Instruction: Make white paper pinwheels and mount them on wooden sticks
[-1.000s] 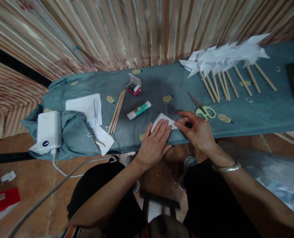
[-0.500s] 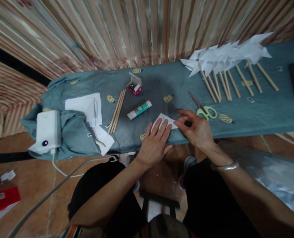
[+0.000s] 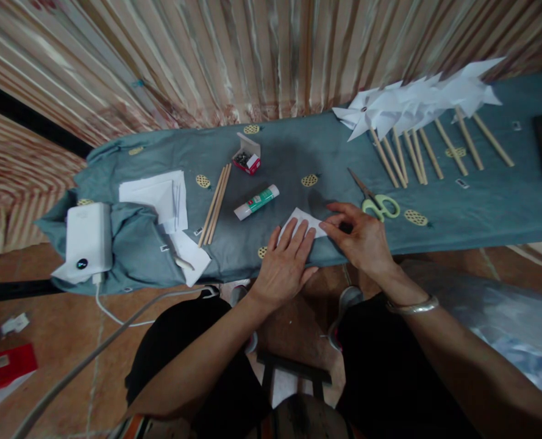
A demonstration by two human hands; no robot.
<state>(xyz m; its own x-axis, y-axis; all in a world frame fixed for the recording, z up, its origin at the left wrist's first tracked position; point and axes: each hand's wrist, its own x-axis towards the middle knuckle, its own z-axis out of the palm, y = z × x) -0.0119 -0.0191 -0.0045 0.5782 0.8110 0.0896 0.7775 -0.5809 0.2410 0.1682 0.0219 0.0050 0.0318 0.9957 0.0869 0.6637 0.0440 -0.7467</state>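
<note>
A small folded piece of white paper (image 3: pixel 303 216) lies near the front edge of the cloth-covered table. My left hand (image 3: pixel 280 265) rests flat on it with fingers stretched out, covering part of it. At its right corner, my right hand (image 3: pixel 361 239) pinches the paper between thumb and fingertips. A green-and-white glue stick (image 3: pixel 256 202) lies just beyond my left hand. Scissors with pale green handles (image 3: pixel 384 208) lie open beside my right hand. Farther back stands an opened little red box (image 3: pixel 247 161) with small dark metallic pieces inside.
Several paper pinwheels on wooden sticks (image 3: pixel 412 110) lie in a row at the back right. Bare wooden sticks (image 3: pixel 214 204) lie left of the glue stick, near loose white sheets (image 3: pixel 149 193). A white power bank (image 3: pixel 88 235) with a cable sits at the left end.
</note>
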